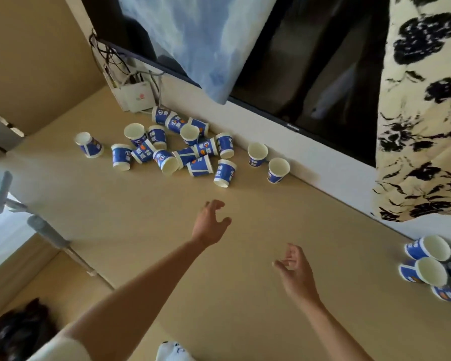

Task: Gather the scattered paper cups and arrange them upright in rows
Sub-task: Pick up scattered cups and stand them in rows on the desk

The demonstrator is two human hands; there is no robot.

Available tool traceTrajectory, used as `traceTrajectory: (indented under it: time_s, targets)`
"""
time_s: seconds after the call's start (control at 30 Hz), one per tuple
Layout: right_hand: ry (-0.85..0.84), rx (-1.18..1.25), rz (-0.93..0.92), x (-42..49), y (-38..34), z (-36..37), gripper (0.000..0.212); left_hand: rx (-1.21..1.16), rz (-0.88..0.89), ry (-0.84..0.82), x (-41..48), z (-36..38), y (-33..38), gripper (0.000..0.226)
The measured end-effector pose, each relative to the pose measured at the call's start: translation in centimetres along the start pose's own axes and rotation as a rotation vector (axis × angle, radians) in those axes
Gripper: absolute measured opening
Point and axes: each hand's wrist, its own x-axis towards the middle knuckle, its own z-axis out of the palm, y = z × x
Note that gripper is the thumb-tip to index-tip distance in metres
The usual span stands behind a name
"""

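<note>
A: hands?

B: both over the table (167,251), on my side of it from the TV (323,74). right hand (294,270) is nearest me: fingers loosely curled, thumb close to index, nothing in it. left hand (210,222) is further toward the TV: fingers spread and bent, nothing in it, clear of every cup.

A: cups?

B: three lots, all blue-and-white.
1) packed cups (431,267) at the right edge of view, past the end of the TV that the floral cloth (422,100) covers. mouths open toward the camera, touching each other in tight rows. frame cuts them off, so can't give a count.
2) two cups (257,153) upright, near each other but apart, against the white wall strip (271,121) below the TV's middle.
3) scattered cups (182,149) further along, below the TV's left half. a heap, most on their sides, a few mouth-up, several touching or overlapping. stray cup (89,145) lies alone on the heap's far side from the TV's middle.

A: left hand vs heap?

B: short of it, bare table between fingertips and the nearest cup.

A: anything else at the TV?

B: white box (138,96) with cables under its left corner, just beyond the heap. blue-white cloth (193,35) hangs over the screen.
</note>
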Motion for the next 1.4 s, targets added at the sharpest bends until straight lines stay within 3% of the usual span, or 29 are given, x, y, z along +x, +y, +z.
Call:
traceTrajectory:
  time_s: [0.23,0.4,0.67,0.87,1.0,1.2,1.3,1.4]
  targets:
    - [-0.001,-0.029,0.116,0.5,-1.5,3.0,0.049,0.32,0.121,0.111,12.3,-6.3,-0.7,0.066]
    - [0.014,-0.082,0.14,1.8,-3.5,3.9,0.047,0.486,0.121,0.028,16.7,-6.9,-1.9,0.084]
    - [-0.084,-0.203,0.078,9.0,-11.1,7.2,0.058,0.566,0.183,0.014,18.0,-5.1,-5.5,0.079]
    - [-0.086,-0.319,0.015,16.5,-17.1,11.8,0.079,0.381,0.065,-0.032,17.0,-5.3,-7.4,0.064]
    - [-0.093,-0.4,0.093,21.4,-18.0,14.5,0.093,0.192,-0.021,0.014,15.1,-6.1,-7.9,0.057]
    - [-0.093,-0.631,0.083,24.3,-16.5,16.9,0.064,0.045,-0.071,0.034,12.3,-6.0,-9.4,0.051]
    - [-0.071,-0.717,0.026,23.2,-16.0,16.8,0.06,-0.002,-0.086,0.037,11.2,-5.6,-10.1,0.051]
    - [-0.075,-0.626,0.009,21.0,-15.0,15.2,0.066,-0.043,-0.089,-0.004,10.0,-4.9,-9.5,0.053]
